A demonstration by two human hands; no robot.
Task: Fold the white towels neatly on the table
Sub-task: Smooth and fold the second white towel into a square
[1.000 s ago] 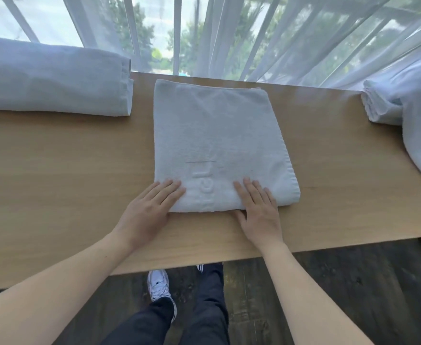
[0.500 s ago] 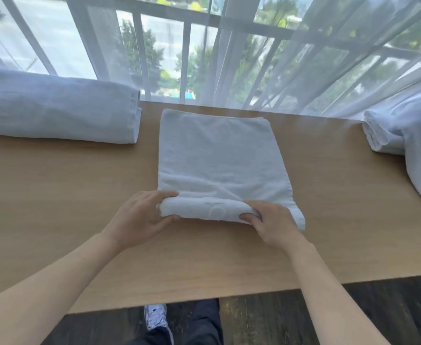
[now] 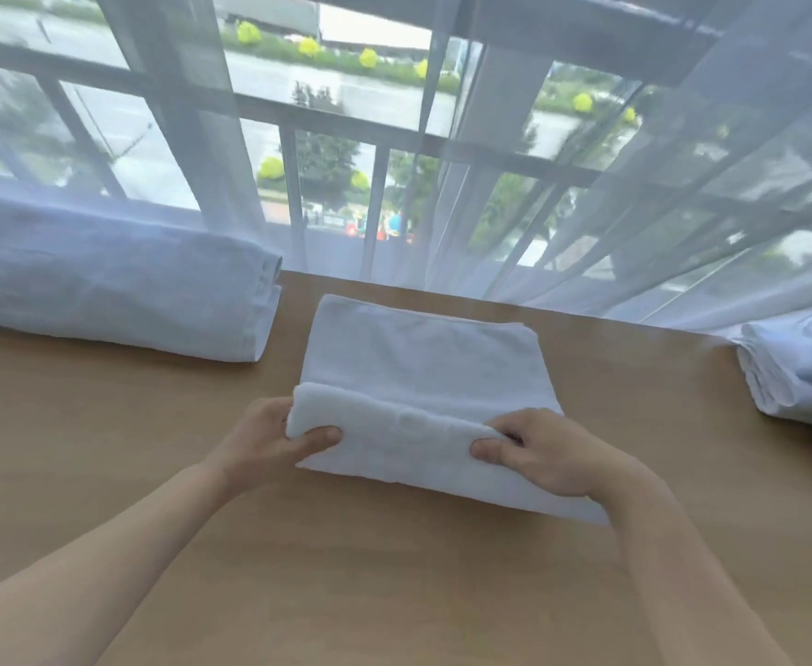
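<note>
A white towel (image 3: pixel 418 358) lies folded in the middle of the wooden table (image 3: pixel 106 425). Its near edge is lifted and turned over toward the window, forming a thick fold across the towel. My left hand (image 3: pixel 269 437) grips the left end of that fold, thumb on the near face and fingers hidden behind it. My right hand (image 3: pixel 553 449) grips the right end the same way, thumb in front.
A stack of folded towels (image 3: pixel 120 290) lies at the back left of the table. A loose pile of white towels (image 3: pixel 798 372) sits at the right edge. A sheer curtain (image 3: pixel 634 185) hangs along the table's far edge before a window.
Both hands went from flat on the towel's near edge to gripping it, and have carried the fold farther toward the window. The view has tilted upward.
</note>
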